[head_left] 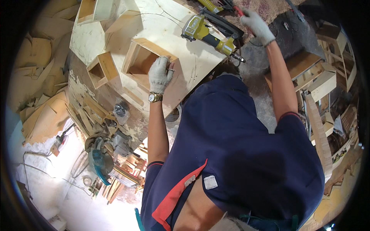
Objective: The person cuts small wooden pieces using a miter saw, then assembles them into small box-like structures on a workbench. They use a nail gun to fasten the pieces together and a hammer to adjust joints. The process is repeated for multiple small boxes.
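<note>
Left hand (160, 74) is pressed flat, palm down, on the open wooden box (143, 61) on the tabletop (169, 27). Right hand (257, 25) is reaching past the yellow nail gun (210, 34) — can't tell its grip. Lean harder and that box could skid.

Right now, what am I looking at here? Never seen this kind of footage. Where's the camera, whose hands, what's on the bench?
This is one wide fisheye picture from a camera worn on a person's head, looking down, so straight edges bend near the rim. There is no machine: the dark blue shirt and both bare forearms belong to the wearer.

Both hands wear white knit gloves. The left hand, with a wristwatch, rests on the edge of an open wooden box frame lying on a pale plywood worktop. A smaller wooden box sits beside it.

The right hand reaches toward red-handled tools at the far edge; whether it grips anything is unclear. A yellow nail gun lies between the hands. Wood offcuts surround the bench.
</note>
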`<state>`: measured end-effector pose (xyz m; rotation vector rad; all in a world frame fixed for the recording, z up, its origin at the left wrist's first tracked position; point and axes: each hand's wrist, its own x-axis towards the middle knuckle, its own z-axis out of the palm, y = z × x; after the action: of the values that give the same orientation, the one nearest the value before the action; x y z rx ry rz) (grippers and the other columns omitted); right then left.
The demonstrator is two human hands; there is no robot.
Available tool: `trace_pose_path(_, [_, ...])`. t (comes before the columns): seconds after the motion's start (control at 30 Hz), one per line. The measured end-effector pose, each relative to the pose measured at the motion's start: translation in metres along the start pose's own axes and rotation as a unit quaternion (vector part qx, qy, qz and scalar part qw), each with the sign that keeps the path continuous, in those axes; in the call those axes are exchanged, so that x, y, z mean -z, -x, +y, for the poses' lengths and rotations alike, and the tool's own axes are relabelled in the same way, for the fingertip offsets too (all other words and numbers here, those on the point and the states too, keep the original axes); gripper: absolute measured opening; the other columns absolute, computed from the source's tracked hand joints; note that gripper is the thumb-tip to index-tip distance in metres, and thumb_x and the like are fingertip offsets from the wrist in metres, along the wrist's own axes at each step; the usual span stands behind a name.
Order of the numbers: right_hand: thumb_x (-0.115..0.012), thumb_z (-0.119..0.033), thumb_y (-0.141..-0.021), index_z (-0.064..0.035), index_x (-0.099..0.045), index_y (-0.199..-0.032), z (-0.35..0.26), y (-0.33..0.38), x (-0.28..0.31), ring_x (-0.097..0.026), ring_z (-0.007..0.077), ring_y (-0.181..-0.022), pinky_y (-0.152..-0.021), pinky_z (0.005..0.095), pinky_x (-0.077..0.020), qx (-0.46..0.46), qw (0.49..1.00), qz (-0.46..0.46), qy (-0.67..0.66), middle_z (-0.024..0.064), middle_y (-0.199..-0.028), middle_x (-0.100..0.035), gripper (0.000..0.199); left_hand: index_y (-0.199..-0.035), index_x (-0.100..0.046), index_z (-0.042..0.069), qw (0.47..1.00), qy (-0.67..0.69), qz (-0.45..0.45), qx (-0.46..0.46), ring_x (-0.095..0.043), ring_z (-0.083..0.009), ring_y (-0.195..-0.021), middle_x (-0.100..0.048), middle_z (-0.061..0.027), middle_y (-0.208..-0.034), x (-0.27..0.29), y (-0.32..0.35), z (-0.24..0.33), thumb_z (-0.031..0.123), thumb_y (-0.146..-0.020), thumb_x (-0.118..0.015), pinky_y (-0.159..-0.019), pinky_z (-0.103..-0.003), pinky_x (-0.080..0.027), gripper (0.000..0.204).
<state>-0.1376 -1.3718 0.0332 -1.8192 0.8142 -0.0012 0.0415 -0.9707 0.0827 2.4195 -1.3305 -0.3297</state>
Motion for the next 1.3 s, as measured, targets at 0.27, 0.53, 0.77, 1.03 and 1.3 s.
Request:
trace_pose_path(0.27, [-0.076, -0.027, -0.079, -0.0037, -0.063, -0.124, -0.068, 0.147, -0.123, -0.07, 0.0408, -0.098, -0.085, 0.0487, -0.0562, -0.035, 0.953, -0.233, 0.193, 0.0225, -0.102, -0.072, 0.053, -0.118, -0.062, 0.002, 1.0, -0.018, -0.009, -0.009, -0.066, -0.0408, -0.091, -0.065, -0.0195, -0.099, -0.01, 0.002, -0.006, 0.015, -0.096, -0.069, -0.078, -0.047, -0.054, 0.027])
trace_pose_path(0.53, [-0.071, -0.029, -0.089, -0.0087, -0.064, -0.116, -0.071, 0.147, -0.186, -0.073, 0.0392, -0.09, -0.076, 0.0533, -0.0581, -0.023, 0.971, -0.11, 0.209, 0.0173, -0.098, -0.072, 0.035, -0.119, -0.06, 0.002, 0.999, -0.01, -0.033, 0.018, -0.068, -0.0453, -0.088, -0.069, -0.0238, -0.091, -0.007, -0.002, 0.001, 0.016, -0.097, -0.067, -0.075, -0.051, -0.053, 0.027])
trace_pose_path(0.77, [-0.071, -0.029, -0.09, -0.0109, -0.065, -0.116, -0.064, 0.155, -0.188, -0.073, 0.0379, -0.089, -0.074, 0.0524, -0.0582, -0.028, 0.973, -0.11, 0.202, 0.0158, -0.093, -0.072, 0.032, -0.119, -0.058, 0.002, 0.999, 0.006, -0.036, 0.034, -0.068, -0.0452, -0.081, -0.067, -0.0229, -0.084, -0.008, -0.001, 0.001, 0.016, -0.1, -0.064, -0.07, -0.05, -0.053, 0.025])
trace_pose_path(1.03, [-0.071, -0.028, -0.089, -0.0113, -0.066, -0.116, -0.073, 0.157, -0.185, -0.073, 0.0377, -0.09, -0.075, 0.0515, -0.0584, -0.048, 0.975, -0.113, 0.184, 0.0159, -0.093, -0.072, 0.032, -0.12, -0.056, 0.003, 0.998, 0.015, -0.043, 0.037, -0.066, -0.0448, -0.073, -0.064, -0.0221, -0.08, -0.006, -0.001, -0.001, 0.016, -0.1, -0.064, -0.065, -0.05, -0.05, 0.025])
trace_pose_path(1.3, [-0.069, -0.027, -0.089, -0.0092, -0.065, -0.118, -0.066, 0.162, -0.197, -0.072, 0.0404, -0.092, -0.079, 0.0513, -0.0574, -0.062, 0.985, -0.094, 0.128, 0.0203, -0.101, -0.073, 0.035, -0.121, -0.054, 0.004, 0.995, 0.041, -0.052, 0.076, -0.066, -0.0434, -0.072, -0.065, -0.0214, -0.08, -0.003, -0.003, -0.002, 0.02, -0.102, -0.063, -0.064, -0.049, -0.05, 0.026])
